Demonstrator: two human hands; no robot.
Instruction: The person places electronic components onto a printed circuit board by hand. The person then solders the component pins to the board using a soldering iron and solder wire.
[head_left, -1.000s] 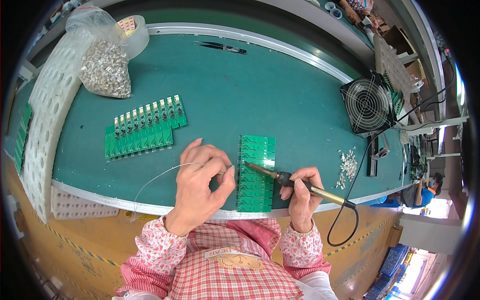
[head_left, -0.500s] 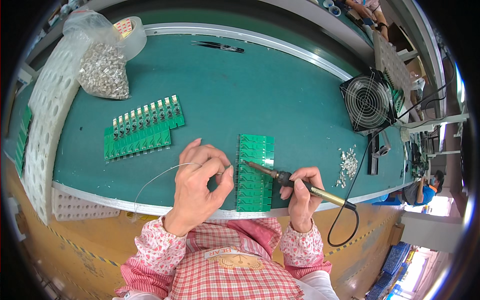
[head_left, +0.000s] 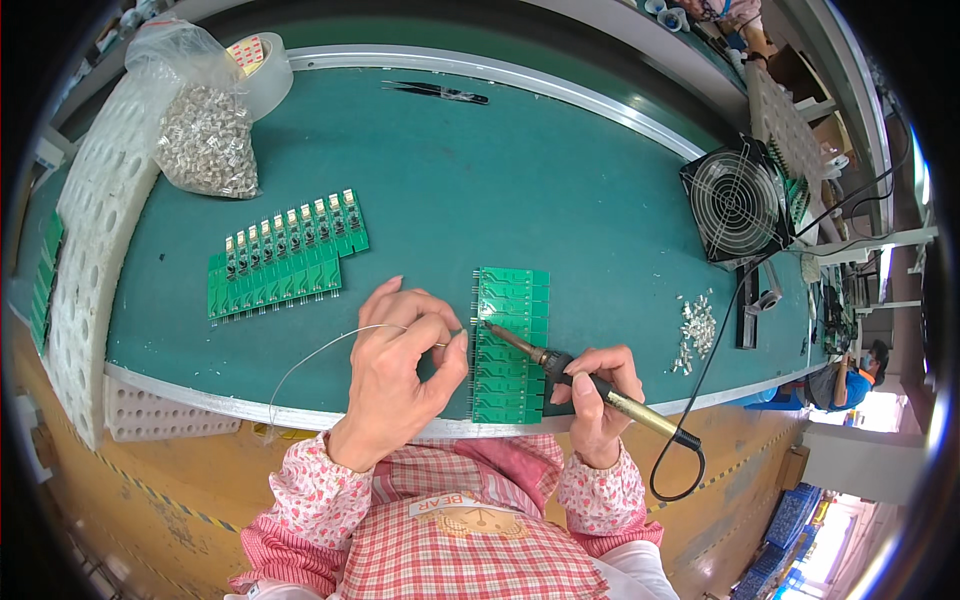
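My right hand (head_left: 602,405) is closed round the handle of a soldering iron (head_left: 570,372). The iron's tip points left and meets the upper left part of a green circuit board panel (head_left: 515,385), which lies upright at the front of the bench with pins along its left edge. Just left of that panel, my left hand (head_left: 395,365) pinches a thin solder wire (head_left: 312,358), whose tail curves down to the bench edge. The wire's working end is hidden by my fingers. Farther left lies another green panel (head_left: 275,278) fitted with several white connectors.
Small white connectors (head_left: 697,330) lie loose at the right, below a black fan (head_left: 735,200). The iron's cord loops at the right. Tweezers (head_left: 437,92) lie at the back. A bag of connectors (head_left: 208,140), a tape roll (head_left: 268,78) and a white foam tray (head_left: 105,200) stand left.
The soldering iron's tip has shifted slightly left, and its handle now tilts more steeply with my right hand. My left hand keeps its place with the solder wire.
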